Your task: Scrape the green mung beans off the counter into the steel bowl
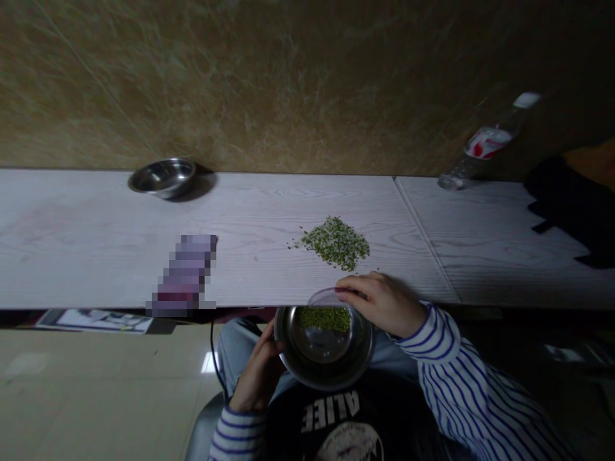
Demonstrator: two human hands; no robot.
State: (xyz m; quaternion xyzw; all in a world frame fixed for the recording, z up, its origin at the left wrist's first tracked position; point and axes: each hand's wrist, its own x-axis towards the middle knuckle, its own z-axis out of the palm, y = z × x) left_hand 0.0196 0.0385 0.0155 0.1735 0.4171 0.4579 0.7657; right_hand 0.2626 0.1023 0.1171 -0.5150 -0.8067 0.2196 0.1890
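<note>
So the left hand is wrapped round the left side of a steel bowl, gripping it by the rim, and the bowl sits right up against the front edge of a whitish wood-grain table, over the person's lap. Can't tell if it's actually resting on the legs. Inside, a batch of green grains is bunched along the side nearest the table. The right hand has its thumb and fingers pinched on a thin see-through piece with a curved edge, held at the table edge just above the bowl; too faint to say what it is exactly. Just beyond that hand there's a loose heap of green bits on the tabletop, a few strays off to its left. Further back on the left, a second steel bowl sits near the marbled wall, with a pixelated flat item closer to the front edge. Over on the right there's a clear bottle with a white cap, then some dark stuff I can't make out
</note>
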